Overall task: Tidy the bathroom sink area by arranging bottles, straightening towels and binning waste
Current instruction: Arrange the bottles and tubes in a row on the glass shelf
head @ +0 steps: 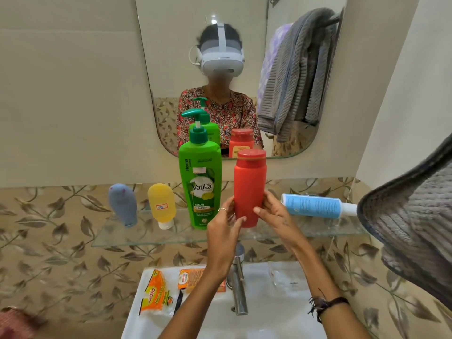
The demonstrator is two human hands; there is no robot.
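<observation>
The tall green pump bottle (200, 182) reads "Vatika", "Henna", "Health Shampoo"; the yellow tube (162, 204) at its 9 o'clock stands cap-down and carries a small white sticker whose red-and-blue marks are too small to read, and the grey-blue tube (123, 204) further toward 9 o'clock shows no readable writing. The blue-and-white bottle (315, 205) lying on its side at 3 o'clock has fine print that cannot be made out. The orange packet (154, 293) on the sink rim (269, 321) bears partly legible lettering, perhaps "Gala", and the orange carton (193, 277) beside it has unreadable text. The red bottle (249, 189), its plain back toward the camera, stands upright on the glass shelf (137, 234) just at 3 o'clock of the green one. Both hands form the grip on its lower half: the left hand (223, 231) curls round from 8 o'clock, thumb across the front, and the right hand (274, 214) wraps it from 4 o'clock. A steel tap (238, 285) rises from the sink below. The mirror (171, 69) above reflects both tall bottles, the person wearing a headset, and a hanging grey towel (413, 231) that also fills the 3 o'clock edge. Leaf-patterned tiles (61, 241) back the shelf.
</observation>
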